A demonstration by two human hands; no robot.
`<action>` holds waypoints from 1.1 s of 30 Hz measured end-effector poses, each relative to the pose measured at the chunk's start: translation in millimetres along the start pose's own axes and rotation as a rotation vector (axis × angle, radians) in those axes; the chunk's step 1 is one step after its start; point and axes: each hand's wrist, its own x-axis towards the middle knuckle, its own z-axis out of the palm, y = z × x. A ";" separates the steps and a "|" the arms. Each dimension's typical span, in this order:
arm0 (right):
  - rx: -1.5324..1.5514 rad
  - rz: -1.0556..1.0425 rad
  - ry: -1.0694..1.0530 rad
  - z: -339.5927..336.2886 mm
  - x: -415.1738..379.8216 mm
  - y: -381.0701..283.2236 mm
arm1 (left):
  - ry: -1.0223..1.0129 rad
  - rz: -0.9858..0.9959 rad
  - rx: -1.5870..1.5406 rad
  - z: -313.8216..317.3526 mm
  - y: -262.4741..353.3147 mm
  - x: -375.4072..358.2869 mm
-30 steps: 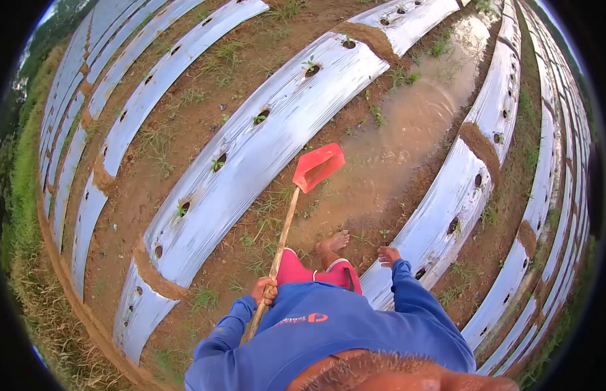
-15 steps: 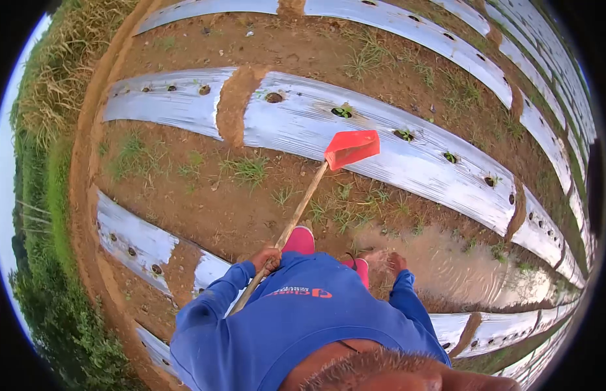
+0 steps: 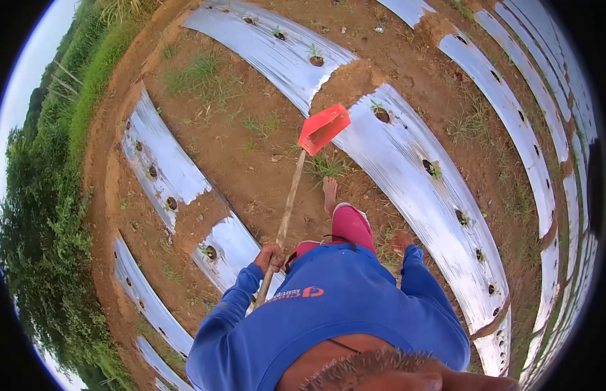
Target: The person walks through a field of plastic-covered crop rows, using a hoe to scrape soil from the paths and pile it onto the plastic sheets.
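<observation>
My left hand (image 3: 270, 256) is wrapped round the wooden stick of a long-handled scoop, held low at my left side. The scoop's red plastic head (image 3: 326, 128) is out in front, above the soil by the cut end of a plastic-covered bed. Its open side shows, but what it contains, if anything, cannot be made out. My right hand (image 3: 402, 241) hangs by my right side near the same bed, its small fingers loosely extended and nothing visible in them. The nearest seedling (image 3: 380, 112) grows from a hole just right of the scoop head.
Silver plastic-covered beds (image 3: 407, 166) with planting holes run on both sides of the brown soil path (image 3: 244, 169). My bare foot (image 3: 330, 193) is on this path. Grass tufts (image 3: 202, 78) grow between the rows. Dense bushes (image 3: 42, 241) border the field at left.
I have stepped forward and turned left along the path; the puddle at right has gone out of view. The scoop head has swung left and up in view, still in my left hand.
</observation>
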 end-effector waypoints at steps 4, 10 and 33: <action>-0.156 0.022 0.036 37.0 37.7 -64.6 | -0.024 0.068 -0.203 -19.9 37.1 -3.1; -0.304 -0.018 0.036 150.4 60.7 -217.8 | 0.023 0.142 -0.454 -32.3 124.7 -19.5; -0.462 -0.106 -0.206 530.8 74.6 -629.3 | 0.104 0.290 -0.714 -181.4 545.3 -33.6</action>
